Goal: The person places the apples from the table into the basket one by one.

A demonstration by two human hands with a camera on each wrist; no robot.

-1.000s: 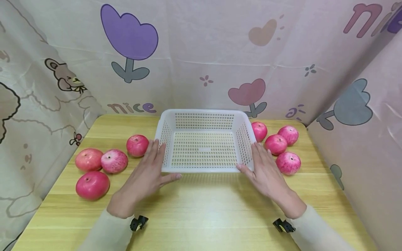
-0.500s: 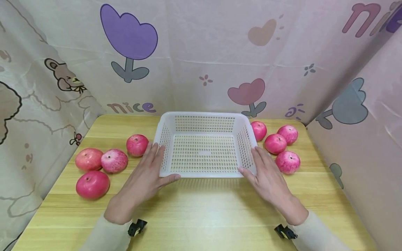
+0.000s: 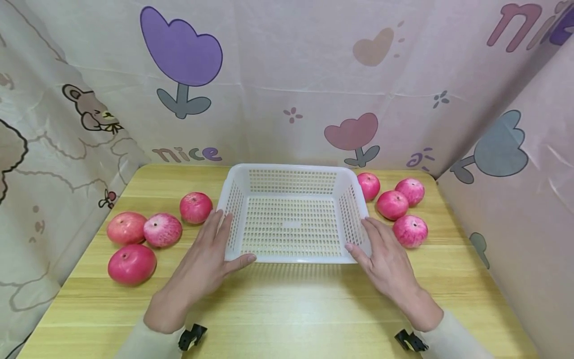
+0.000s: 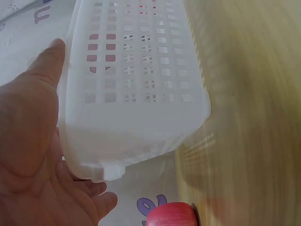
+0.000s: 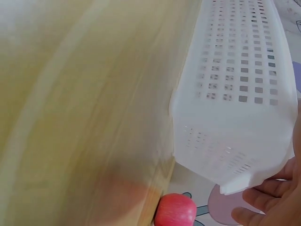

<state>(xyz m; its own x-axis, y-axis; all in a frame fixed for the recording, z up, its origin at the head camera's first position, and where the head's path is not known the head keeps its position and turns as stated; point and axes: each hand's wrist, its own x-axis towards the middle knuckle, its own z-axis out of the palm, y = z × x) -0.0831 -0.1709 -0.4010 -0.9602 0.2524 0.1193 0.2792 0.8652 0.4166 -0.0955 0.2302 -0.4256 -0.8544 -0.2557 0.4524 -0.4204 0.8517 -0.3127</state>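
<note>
A white plastic basket (image 3: pixel 291 180) with a grid of square holes stands on the wooden table, with nothing inside. My left hand (image 3: pixel 199 264) holds its near left corner, thumb along the front rim and fingers along the left side. At the near right corner, my right hand (image 3: pixel 389 262) grips it in the same way. The left wrist view shows the basket's front wall (image 4: pixel 136 117) with my left thumb (image 4: pixel 49 61) at its rim. In the right wrist view, my right fingers (image 5: pixel 268 197) lie beside the rim.
Several pink apples (image 3: pixel 132 264) lie left of the basket, one (image 3: pixel 196 208) close to my left fingertips. Several more apples (image 3: pixel 410 231) sit to the right. A printed curtain (image 3: pixel 269 75) hangs behind and on both sides of the table (image 3: pixel 291 309).
Both hands have drawn the basket a short way toward me, away from the back curtain. Their hold looks the same, and the apples have not moved.
</note>
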